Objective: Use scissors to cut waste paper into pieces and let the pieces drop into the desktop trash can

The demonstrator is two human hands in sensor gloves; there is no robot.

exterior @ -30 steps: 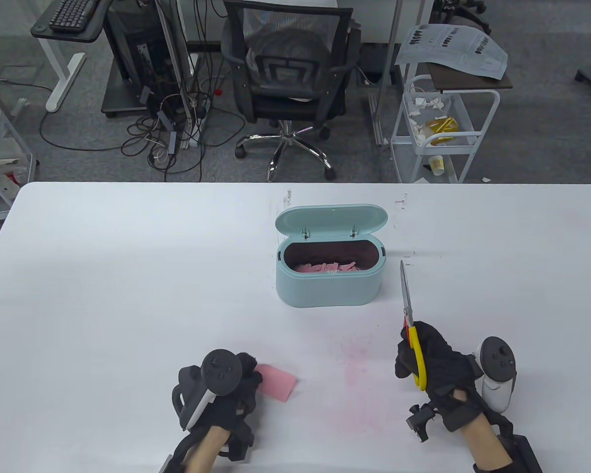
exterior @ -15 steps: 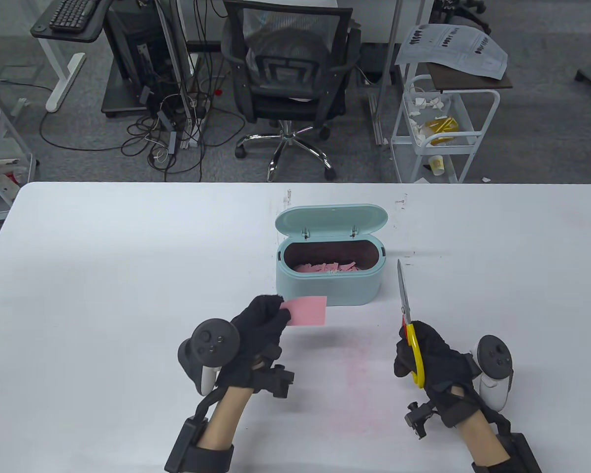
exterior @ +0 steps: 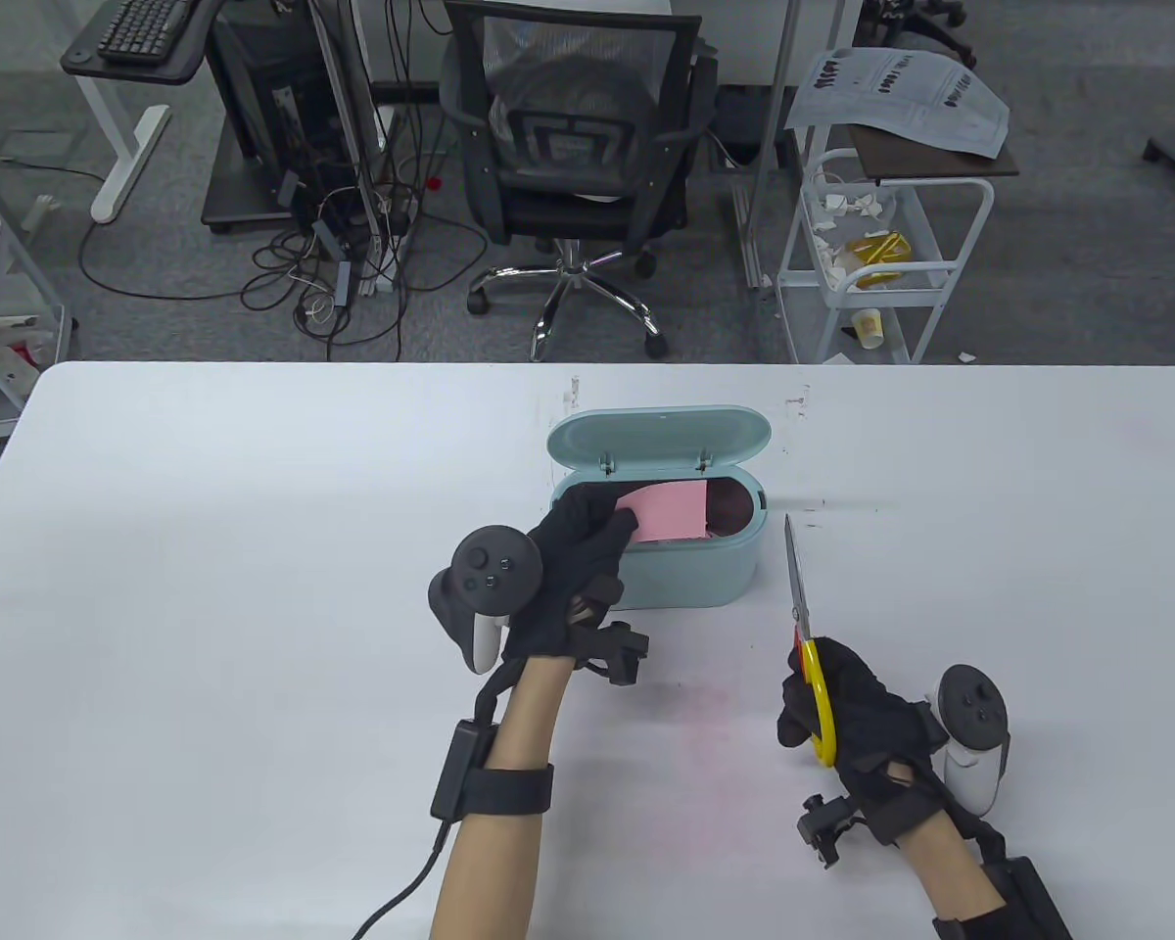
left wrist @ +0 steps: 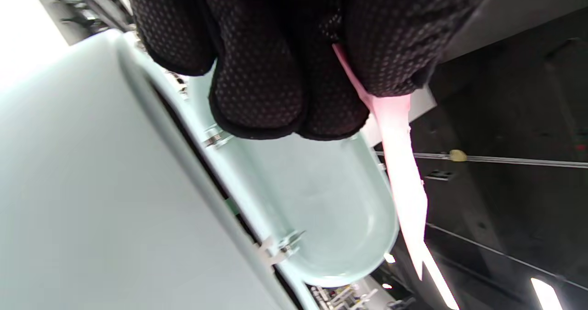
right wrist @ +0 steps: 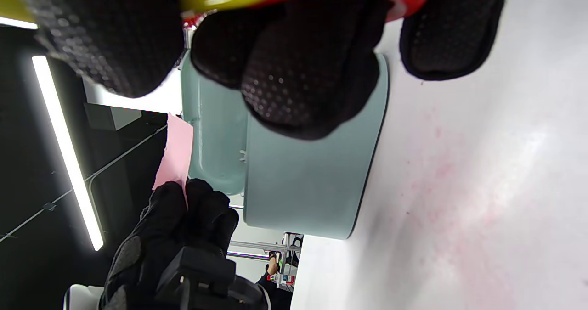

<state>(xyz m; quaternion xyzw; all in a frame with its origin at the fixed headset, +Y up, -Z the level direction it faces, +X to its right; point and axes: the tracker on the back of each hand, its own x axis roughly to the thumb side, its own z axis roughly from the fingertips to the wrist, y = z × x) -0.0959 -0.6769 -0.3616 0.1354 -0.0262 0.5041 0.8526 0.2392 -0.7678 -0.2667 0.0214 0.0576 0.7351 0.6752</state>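
Observation:
A mint-green desktop trash can (exterior: 690, 573) stands at the table's middle with its lid (exterior: 661, 436) flipped back. My left hand (exterior: 587, 534) pinches a pink paper (exterior: 666, 513) between thumb and fingers and holds it over the can's opening. The left wrist view has the paper (left wrist: 402, 172) hanging edge-on beside the lid (left wrist: 321, 200). My right hand (exterior: 837, 705) grips yellow-and-red-handled scissors (exterior: 801, 597) to the right of the can, their blades together and pointing away from me. In the right wrist view the paper (right wrist: 177, 156) and can (right wrist: 312, 186) lie beyond my fingers.
A faint pink stain (exterior: 710, 744) marks the white table (exterior: 206, 587) between my hands. Beyond the far edge stand an office chair (exterior: 573, 147) and a white cart (exterior: 876, 245) with scraps. The paper covers most of the can's inside.
My left hand lifted the pink paper off the table near the front edge and carried it forward to above the can's opening. The right hand with the scissors shifted slightly left.

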